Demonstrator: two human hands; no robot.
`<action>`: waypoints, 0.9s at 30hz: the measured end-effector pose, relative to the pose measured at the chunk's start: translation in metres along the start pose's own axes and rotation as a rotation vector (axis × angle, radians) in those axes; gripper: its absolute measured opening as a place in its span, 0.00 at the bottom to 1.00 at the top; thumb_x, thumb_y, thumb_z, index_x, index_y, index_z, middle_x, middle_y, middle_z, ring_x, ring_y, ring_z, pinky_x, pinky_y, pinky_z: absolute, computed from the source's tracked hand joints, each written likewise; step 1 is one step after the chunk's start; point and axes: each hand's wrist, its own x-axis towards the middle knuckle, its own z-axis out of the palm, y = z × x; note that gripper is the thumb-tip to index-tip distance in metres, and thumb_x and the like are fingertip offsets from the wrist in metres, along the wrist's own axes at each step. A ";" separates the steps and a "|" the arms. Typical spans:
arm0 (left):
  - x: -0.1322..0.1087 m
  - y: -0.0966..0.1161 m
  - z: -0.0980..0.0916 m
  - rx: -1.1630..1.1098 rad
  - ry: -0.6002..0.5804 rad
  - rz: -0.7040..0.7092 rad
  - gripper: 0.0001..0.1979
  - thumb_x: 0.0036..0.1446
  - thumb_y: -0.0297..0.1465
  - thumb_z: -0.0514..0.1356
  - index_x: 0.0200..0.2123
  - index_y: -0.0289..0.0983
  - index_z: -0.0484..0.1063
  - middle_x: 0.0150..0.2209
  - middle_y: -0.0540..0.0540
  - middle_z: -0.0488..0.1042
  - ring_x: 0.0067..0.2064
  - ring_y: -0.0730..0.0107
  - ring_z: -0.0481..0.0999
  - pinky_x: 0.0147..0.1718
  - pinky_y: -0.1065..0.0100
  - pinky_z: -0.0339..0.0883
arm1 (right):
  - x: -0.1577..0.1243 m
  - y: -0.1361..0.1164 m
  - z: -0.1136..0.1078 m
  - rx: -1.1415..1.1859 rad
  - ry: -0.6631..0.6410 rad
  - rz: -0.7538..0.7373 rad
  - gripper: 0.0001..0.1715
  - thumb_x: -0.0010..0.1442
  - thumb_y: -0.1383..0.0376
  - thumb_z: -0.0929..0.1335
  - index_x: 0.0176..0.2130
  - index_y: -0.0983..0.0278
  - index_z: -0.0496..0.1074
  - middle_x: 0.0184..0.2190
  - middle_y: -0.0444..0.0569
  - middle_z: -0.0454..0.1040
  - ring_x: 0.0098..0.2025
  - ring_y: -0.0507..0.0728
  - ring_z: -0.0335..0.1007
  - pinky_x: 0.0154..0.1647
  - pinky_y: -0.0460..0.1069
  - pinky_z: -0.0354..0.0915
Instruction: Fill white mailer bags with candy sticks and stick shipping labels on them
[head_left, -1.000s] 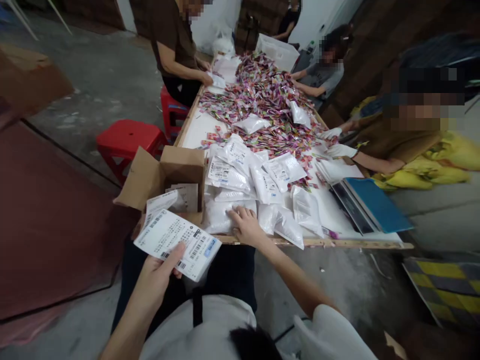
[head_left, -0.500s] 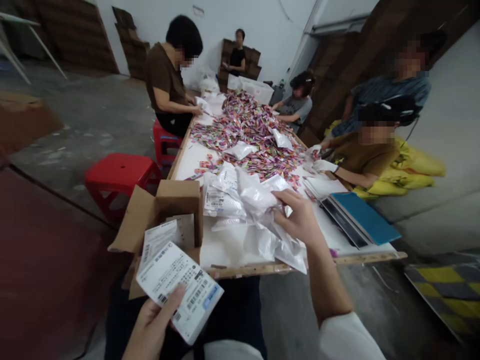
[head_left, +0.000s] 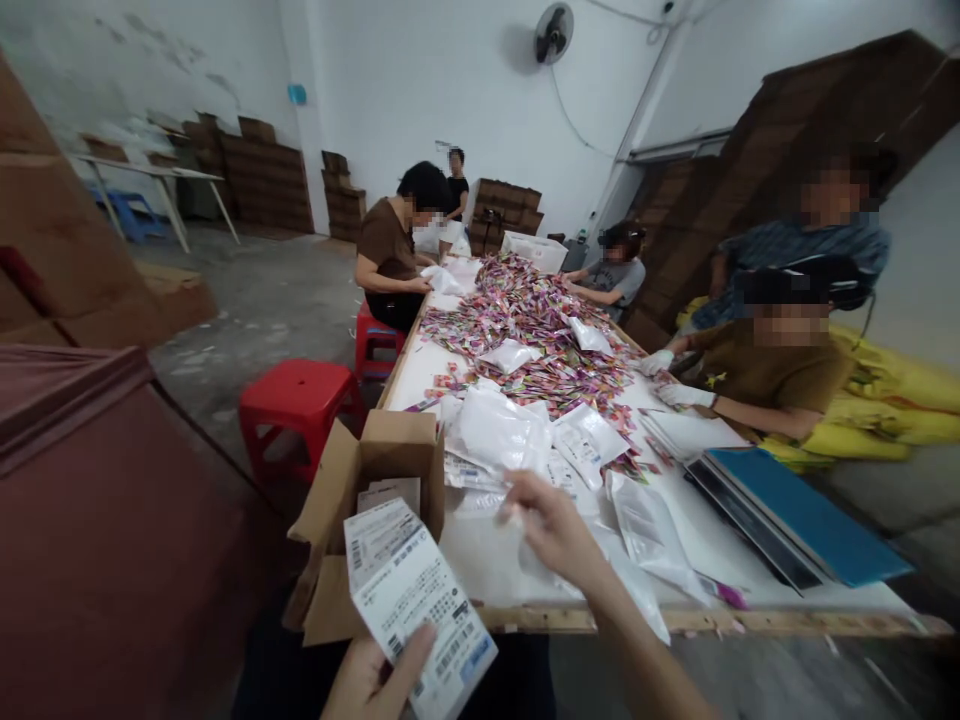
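Note:
Printed labels [head_left: 420,600] form a folded strip in my left hand [head_left: 390,675], the thumb pressed on top; part of the strip reaches over an open cardboard box [head_left: 326,485]. My right hand [head_left: 547,525] hovers over the near part of the table, blurred, its fingers bent. Whether the fingertips touch a bag is unclear. Just beyond them lies a heap of white plastic bags [head_left: 499,430], some with printed labels. Another labelled bag [head_left: 589,440] rests to the right, and a clear-fronted bag [head_left: 652,530] lies nearer the table's right part.
Many small colourful packets [head_left: 532,320] cover the middle of the table [head_left: 420,370]. A blue folder-like object [head_left: 802,510] lies at the right. Several people sit or stand around. Red stools [head_left: 300,390] stand at the left, yellow sacks [head_left: 885,400] at the right.
The view has tilted up and shifted left. My right hand has come away from the white bag it was touching, and the bags lie differently. My left hand still grips the labels.

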 end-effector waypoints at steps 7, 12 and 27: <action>-0.001 -0.008 -0.008 0.040 -0.085 0.120 0.18 0.44 0.47 0.71 0.29 0.38 0.81 0.29 0.40 0.81 0.40 0.47 0.81 0.42 0.59 0.75 | -0.042 -0.051 0.067 0.396 -0.159 -0.021 0.22 0.56 0.74 0.63 0.50 0.62 0.67 0.37 0.45 0.77 0.36 0.51 0.74 0.36 0.44 0.68; -0.009 0.005 -0.005 -0.508 0.056 -0.191 0.22 0.45 0.40 0.71 0.42 0.33 0.79 0.35 0.38 0.82 0.39 0.50 0.82 0.39 0.59 0.77 | -0.059 -0.052 0.048 0.231 -0.304 -0.342 0.15 0.61 0.75 0.61 0.44 0.63 0.70 0.39 0.48 0.76 0.42 0.51 0.74 0.45 0.44 0.69; 0.020 0.003 0.012 -0.470 0.420 -0.026 0.15 0.42 0.27 0.72 0.33 0.34 0.71 0.16 0.58 0.66 0.12 0.82 0.57 0.08 0.78 0.50 | -0.026 -0.027 -0.059 0.206 0.894 -0.174 0.09 0.66 0.58 0.62 0.41 0.53 0.70 0.36 0.49 0.67 0.37 0.57 0.70 0.36 0.53 0.70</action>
